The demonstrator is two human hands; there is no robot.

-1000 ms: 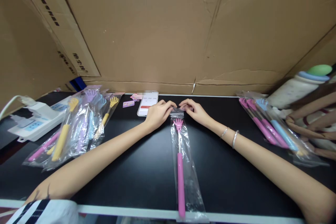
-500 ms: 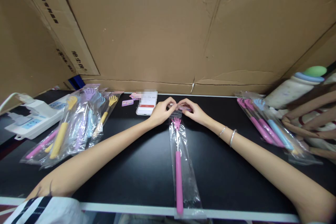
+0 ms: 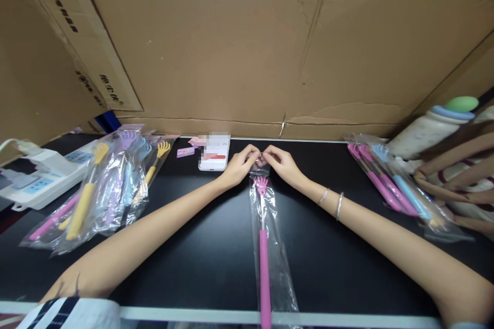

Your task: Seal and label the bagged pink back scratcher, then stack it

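A pink back scratcher (image 3: 264, 262) lies lengthwise in a clear plastic bag (image 3: 281, 267) at the middle of the black table, its handle end at the near edge. My left hand (image 3: 241, 165) pinches the top of that bag from the left. From the other side, my right hand (image 3: 283, 164) pinches the same top end, the two sets of fingertips almost meeting. The scratcher's small claw (image 3: 262, 185) sits just below the fingers. What the fingertips press on is partly hidden behind them.
Bagged back scratchers of several colours (image 3: 111, 180) are piled at left beside a white power strip (image 3: 46, 177). A phone (image 3: 214, 151) and small purple cards (image 3: 186, 152) lie behind my left hand. More bagged scratchers (image 3: 389, 180), a bottle (image 3: 428, 131) and a brown bag (image 3: 455, 180) stand at right.
The view has shifted slightly, and the bagged scratcher appears a little lower. My fingertips have drawn closer together at the bag's top; both hands still hold it.
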